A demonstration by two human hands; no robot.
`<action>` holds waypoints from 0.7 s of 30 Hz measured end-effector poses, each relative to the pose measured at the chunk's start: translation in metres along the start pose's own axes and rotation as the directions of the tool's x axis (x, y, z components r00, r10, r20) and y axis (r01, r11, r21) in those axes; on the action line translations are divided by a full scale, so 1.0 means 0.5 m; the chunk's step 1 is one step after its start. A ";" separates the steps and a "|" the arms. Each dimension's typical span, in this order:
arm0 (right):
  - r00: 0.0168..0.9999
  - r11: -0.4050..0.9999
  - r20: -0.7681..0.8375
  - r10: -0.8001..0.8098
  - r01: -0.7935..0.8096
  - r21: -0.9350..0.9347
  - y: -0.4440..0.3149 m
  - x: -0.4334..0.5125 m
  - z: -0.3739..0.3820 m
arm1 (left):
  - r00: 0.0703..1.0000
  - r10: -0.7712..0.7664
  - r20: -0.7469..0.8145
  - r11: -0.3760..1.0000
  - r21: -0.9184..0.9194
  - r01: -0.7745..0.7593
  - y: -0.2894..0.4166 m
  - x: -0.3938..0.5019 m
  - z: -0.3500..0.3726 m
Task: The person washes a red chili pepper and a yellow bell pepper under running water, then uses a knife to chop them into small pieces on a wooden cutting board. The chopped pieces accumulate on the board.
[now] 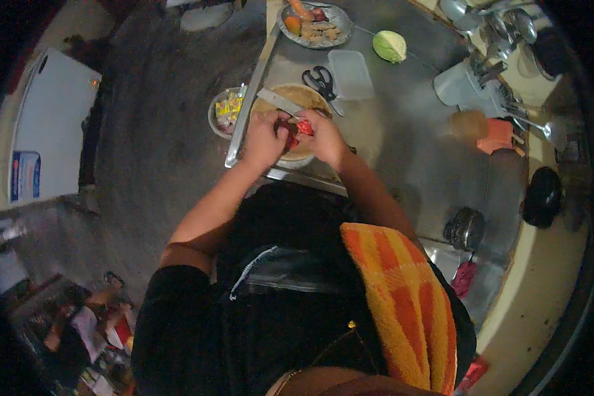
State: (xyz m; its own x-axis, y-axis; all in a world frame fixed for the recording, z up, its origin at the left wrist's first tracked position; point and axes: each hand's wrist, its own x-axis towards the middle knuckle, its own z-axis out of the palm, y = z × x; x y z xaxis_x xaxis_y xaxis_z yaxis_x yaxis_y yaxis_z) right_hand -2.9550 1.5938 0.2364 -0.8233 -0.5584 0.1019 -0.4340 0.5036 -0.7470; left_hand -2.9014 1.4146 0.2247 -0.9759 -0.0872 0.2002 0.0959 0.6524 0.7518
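My left hand and my right hand meet over a round wooden chopping board. From my right hand a kitchen knife points up and to the left, its handle mostly hidden by the fingers. A piece of red vegetable, perhaps tomato or pepper, shows at my right fingertips. More red vegetable is between my hands, against my left fingers. Black-handled scissors lie just beyond the board, beside a translucent plastic lid or tray.
A metal bowl of vegetables and a cut cabbage stand farther back. Left of the metal counter's raised edge is a bowl with yellow packets. Utensil containers and an orange cloth are at right.
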 end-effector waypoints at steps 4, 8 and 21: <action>0.990 0.991 -0.031 -0.136 0.137 0.006 -0.009 -0.021 -0.008 | 0.993 -0.045 -0.109 0.999 -0.015 0.044 0.016 0.026 0.020; 0.997 0.986 0.054 0.051 -0.041 -0.161 0.068 -0.033 -0.063 | 0.991 -0.128 0.032 0.986 0.109 0.124 0.046 0.028 0.030; 0.982 0.983 -0.058 0.179 -0.176 0.054 0.096 -0.037 -0.115 | 0.980 -0.189 0.064 0.911 0.383 0.151 0.075 0.030 0.099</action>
State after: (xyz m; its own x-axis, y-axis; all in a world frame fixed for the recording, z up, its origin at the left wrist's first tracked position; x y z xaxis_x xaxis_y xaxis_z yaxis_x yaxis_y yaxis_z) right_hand -2.9814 1.6661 0.2364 -0.9074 -0.4202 0.0041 -0.2618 0.5578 -0.7876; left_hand -2.9223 1.4751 0.2246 -0.9870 -0.1604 0.0140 -0.1346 0.8699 0.4745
